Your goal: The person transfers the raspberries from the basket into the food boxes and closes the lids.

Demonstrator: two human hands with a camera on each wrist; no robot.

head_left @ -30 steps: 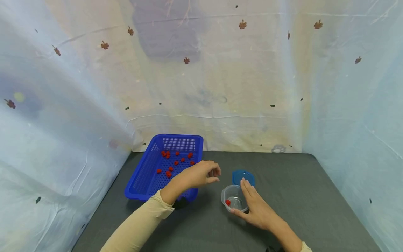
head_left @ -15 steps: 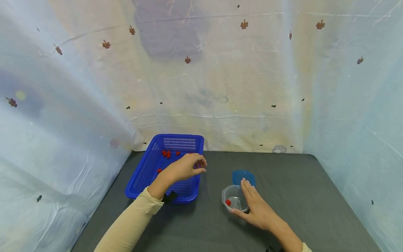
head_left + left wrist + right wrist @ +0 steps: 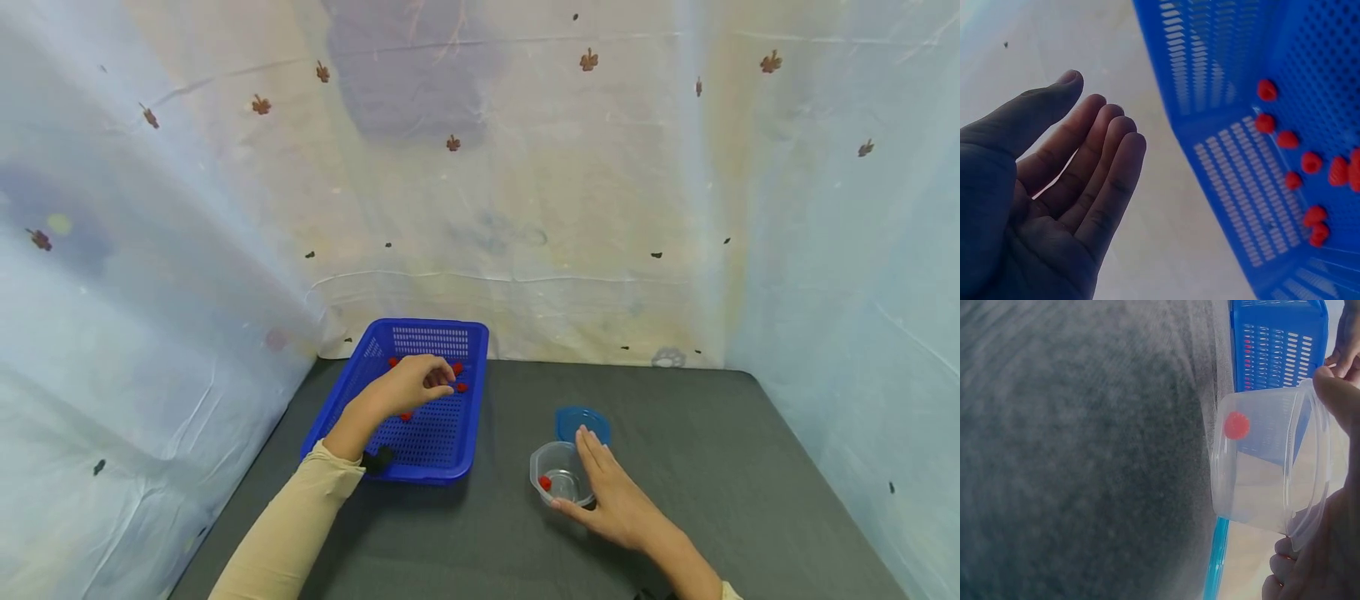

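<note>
My left hand (image 3: 416,382) hovers over the blue plastic basket (image 3: 442,454), its fingers loosely bent and the thumb apart. Nothing lies between them in the left wrist view. Several raspberries (image 3: 1311,162) are scattered on the basket floor; the hand and forearm hide some of them in the head view. My right hand (image 3: 618,508) holds a clear plastic container (image 3: 1260,487) by its rim, thumb on one side and fingers on the other. One raspberry (image 3: 545,482) sits inside it. A blue lid (image 3: 581,423) lies just behind the container, partly covered by the right fingertips.
A grey table top (image 3: 720,483) extends to the right of the right hand and between the basket and the container. A patterned curtain (image 3: 525,208) hangs behind the table and along both sides.
My left hand has moved left from the gap beside the container to above the basket. The right hand, container and its raspberry have stayed in place.
</note>
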